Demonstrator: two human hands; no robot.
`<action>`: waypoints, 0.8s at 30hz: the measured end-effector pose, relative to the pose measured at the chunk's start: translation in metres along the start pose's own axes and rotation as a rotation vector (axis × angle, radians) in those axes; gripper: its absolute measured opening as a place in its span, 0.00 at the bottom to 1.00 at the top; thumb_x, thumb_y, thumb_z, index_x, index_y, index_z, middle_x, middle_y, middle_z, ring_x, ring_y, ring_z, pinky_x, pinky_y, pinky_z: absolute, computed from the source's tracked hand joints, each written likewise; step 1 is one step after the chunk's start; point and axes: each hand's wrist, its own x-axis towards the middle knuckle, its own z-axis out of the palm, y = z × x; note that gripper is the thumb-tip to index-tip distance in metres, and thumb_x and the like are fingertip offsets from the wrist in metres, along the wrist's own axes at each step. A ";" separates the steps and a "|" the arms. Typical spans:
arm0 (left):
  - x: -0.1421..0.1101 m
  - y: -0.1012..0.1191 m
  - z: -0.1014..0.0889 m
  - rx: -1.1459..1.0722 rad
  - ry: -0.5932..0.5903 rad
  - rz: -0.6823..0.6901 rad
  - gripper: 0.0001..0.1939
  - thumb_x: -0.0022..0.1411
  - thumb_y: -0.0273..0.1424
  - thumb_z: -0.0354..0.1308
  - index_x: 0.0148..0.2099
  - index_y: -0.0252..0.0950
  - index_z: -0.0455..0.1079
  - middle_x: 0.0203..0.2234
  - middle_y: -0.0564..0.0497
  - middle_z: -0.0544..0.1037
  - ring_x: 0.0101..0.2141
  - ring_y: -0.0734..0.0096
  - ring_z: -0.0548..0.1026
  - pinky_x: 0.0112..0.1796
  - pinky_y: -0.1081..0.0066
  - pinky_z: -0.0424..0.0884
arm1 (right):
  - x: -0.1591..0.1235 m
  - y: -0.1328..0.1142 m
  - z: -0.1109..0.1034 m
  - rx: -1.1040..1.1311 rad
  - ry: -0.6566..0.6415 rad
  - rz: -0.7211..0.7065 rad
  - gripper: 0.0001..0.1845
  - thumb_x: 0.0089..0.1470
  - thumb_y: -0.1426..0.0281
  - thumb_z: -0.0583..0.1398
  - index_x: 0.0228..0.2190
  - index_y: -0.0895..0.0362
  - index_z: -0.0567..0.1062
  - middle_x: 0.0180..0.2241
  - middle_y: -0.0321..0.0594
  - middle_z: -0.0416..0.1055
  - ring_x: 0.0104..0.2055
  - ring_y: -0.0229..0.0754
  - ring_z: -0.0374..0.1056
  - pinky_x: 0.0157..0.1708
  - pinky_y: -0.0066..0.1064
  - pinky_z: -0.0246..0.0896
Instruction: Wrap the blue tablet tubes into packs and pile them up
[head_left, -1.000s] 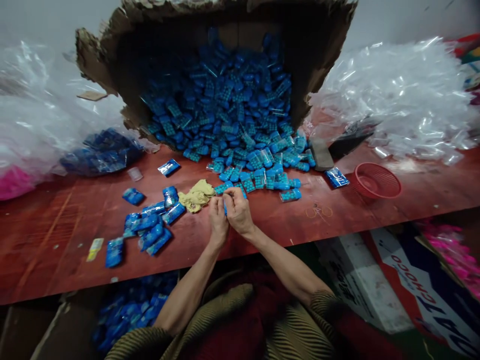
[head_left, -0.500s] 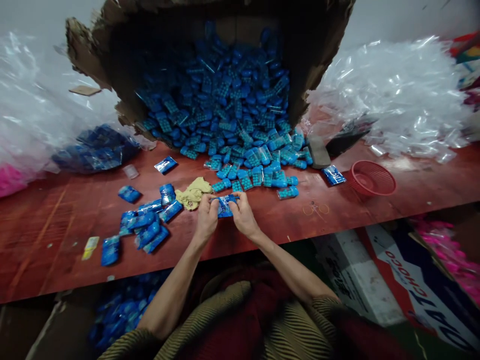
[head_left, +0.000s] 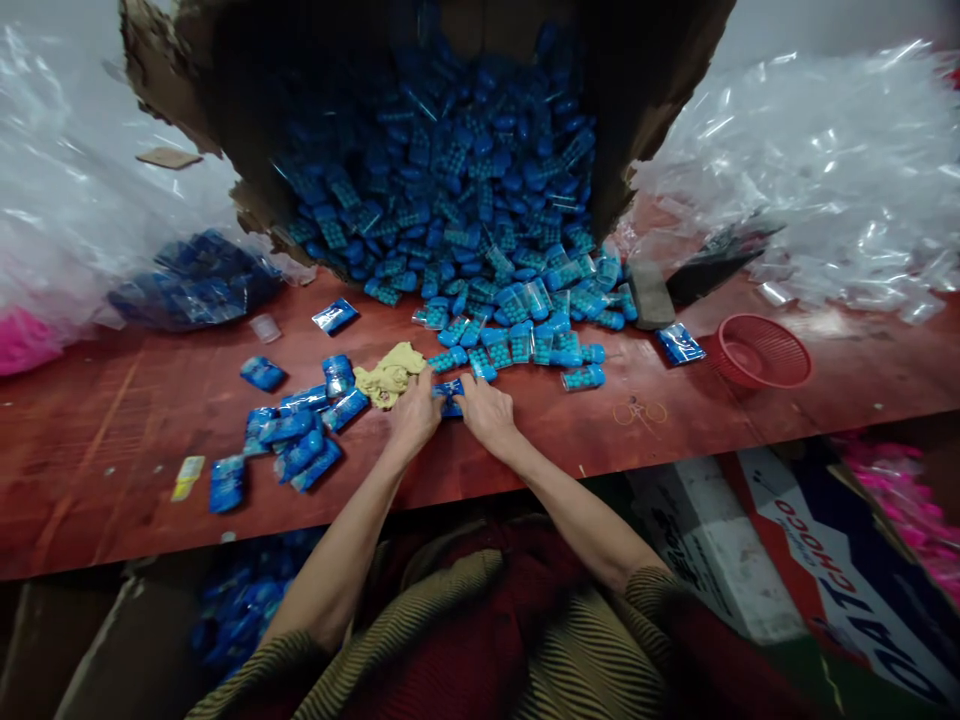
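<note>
My left hand (head_left: 415, 412) and my right hand (head_left: 486, 408) rest low on the red table (head_left: 570, 430), both pinched on one small blue packet in a clear bag (head_left: 450, 395) between them. A yellow cloth (head_left: 389, 373) lies just left of my left hand. Several bagged blue packets (head_left: 300, 435) are scattered to the left. Behind my hands a heap of blue blister packs (head_left: 517, 320) spills out of a torn cardboard box (head_left: 645, 110) lying on its side.
A small red basket (head_left: 759, 352) sits to the right, with orange rubber bands (head_left: 637, 412) in front of it. Heaps of clear plastic bags (head_left: 810, 170) lie at the right and left. A printed box (head_left: 832, 570) stands under the table's edge.
My hands have gone from raised above the table down onto its surface, spreading apart slightly with the blue packet now showing between them. The view has shifted a little.
</note>
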 end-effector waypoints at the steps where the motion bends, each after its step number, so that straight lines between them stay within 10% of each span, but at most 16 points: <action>1: -0.003 0.000 0.000 0.036 0.012 -0.001 0.24 0.60 0.31 0.51 0.58 0.36 0.58 0.47 0.40 0.71 0.45 0.54 0.72 0.43 0.61 0.68 | -0.001 0.000 0.000 -0.019 0.007 0.006 0.15 0.61 0.61 0.49 0.47 0.53 0.63 0.45 0.47 0.69 0.42 0.48 0.71 0.35 0.35 0.64; 10: -0.026 -0.008 -0.003 0.252 0.229 0.142 0.20 0.65 0.29 0.41 0.55 0.34 0.65 0.48 0.38 0.71 0.51 0.51 0.66 0.47 0.57 0.64 | -0.015 0.004 -0.005 -0.081 0.083 0.019 0.24 0.63 0.60 0.45 0.58 0.51 0.57 0.47 0.48 0.65 0.41 0.46 0.69 0.34 0.33 0.63; 16: 0.003 -0.042 0.006 0.272 0.177 0.198 0.25 0.63 0.30 0.43 0.61 0.29 0.59 0.61 0.36 0.58 0.62 0.40 0.50 0.55 0.46 0.53 | -0.023 -0.006 0.005 -0.175 0.136 -0.200 0.19 0.63 0.70 0.44 0.52 0.54 0.65 0.49 0.48 0.66 0.45 0.48 0.61 0.40 0.39 0.58; 24: 0.047 -0.066 0.008 0.111 0.313 0.144 0.24 0.63 0.27 0.40 0.60 0.32 0.61 0.59 0.37 0.61 0.61 0.52 0.55 0.57 0.54 0.55 | -0.021 0.004 0.012 -0.123 0.064 -0.268 0.19 0.63 0.71 0.45 0.52 0.51 0.66 0.54 0.46 0.63 0.48 0.49 0.58 0.42 0.41 0.57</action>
